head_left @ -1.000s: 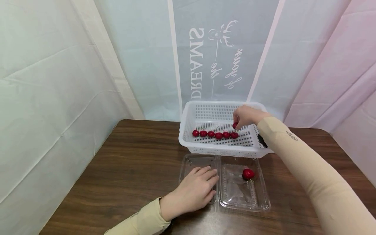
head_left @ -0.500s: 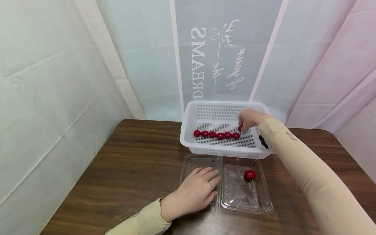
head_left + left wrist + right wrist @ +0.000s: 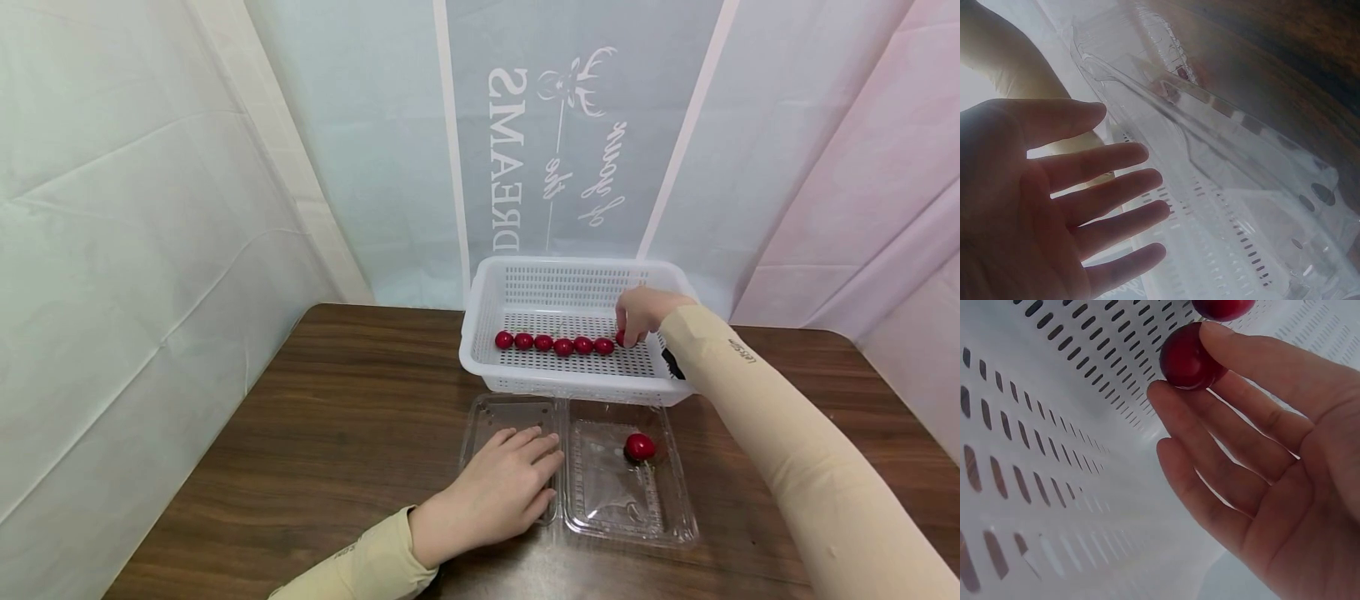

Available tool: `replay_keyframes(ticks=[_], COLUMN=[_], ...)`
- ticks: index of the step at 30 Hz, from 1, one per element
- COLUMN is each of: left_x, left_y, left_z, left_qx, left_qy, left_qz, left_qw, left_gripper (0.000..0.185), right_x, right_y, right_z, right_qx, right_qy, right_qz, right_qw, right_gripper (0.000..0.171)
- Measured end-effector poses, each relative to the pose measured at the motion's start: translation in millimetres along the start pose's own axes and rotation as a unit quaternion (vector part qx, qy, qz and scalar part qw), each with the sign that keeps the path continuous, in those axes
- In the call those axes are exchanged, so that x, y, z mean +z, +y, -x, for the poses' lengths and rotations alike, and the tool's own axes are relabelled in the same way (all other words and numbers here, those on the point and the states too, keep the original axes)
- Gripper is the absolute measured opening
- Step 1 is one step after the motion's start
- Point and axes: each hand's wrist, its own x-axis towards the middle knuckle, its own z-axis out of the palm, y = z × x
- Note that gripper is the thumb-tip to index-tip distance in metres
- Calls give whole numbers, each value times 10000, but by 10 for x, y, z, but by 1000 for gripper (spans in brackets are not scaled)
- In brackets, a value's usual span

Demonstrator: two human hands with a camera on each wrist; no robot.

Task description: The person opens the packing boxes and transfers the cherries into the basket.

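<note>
My right hand [image 3: 639,315] reaches into the white perforated basket [image 3: 577,384] and pinches a small red fruit [image 3: 620,337] at the right end of a row of several red fruits [image 3: 553,342]. In the right wrist view the thumb and fingertips of the right hand [image 3: 1260,456] hold that fruit [image 3: 1186,357] just above the basket floor [image 3: 1054,456], beside the row's last fruit [image 3: 1222,306]. My left hand [image 3: 504,487] lies flat on the left half of an open clear clamshell box [image 3: 630,504]. One red fruit [image 3: 640,447] sits in its right half. The left wrist view shows the left hand's [image 3: 1054,206] straight fingers against the clear plastic [image 3: 1241,181].
The basket and clamshell stand on a dark wooden table [image 3: 337,417], the basket at its far edge. White and pink sheets hang close behind and at both sides. Bare tabletop lies to the left of the clamshell.
My right hand has moved right and down with the fruit, from above the row to its right end near the basket floor. The left hand has stayed put.
</note>
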Motion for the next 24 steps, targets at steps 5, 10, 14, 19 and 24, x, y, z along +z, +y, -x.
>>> replay_keyframes(ticks=[5, 10, 14, 19, 24], left_x=[1, 7, 8, 8, 6], left_y=[-1, -7, -9, -8, -6], left_z=[-1, 1, -1, -2, 0], left_qx=[-7, 2, 6, 9, 15], left_qy=[4, 7, 11, 16, -1], left_qz=[-9, 0, -1, -6, -2], left_qw=[10000, 10000, 10000, 10000, 10000], left_gripper=[36, 37, 37, 37, 37], right_x=[25, 63, 82, 87, 89], right_y=[18, 50, 77, 75, 57], right_z=[-11, -35, -44, -32, -19], right_qx=[222, 366, 369, 371, 366], right_qy=[-75, -152, -221, -225, -214], right_qz=[-151, -220, -241, -313, -319], right_qw=[9996, 9990, 9988, 9986, 9986], right_gripper=[32, 31, 30, 31, 31])
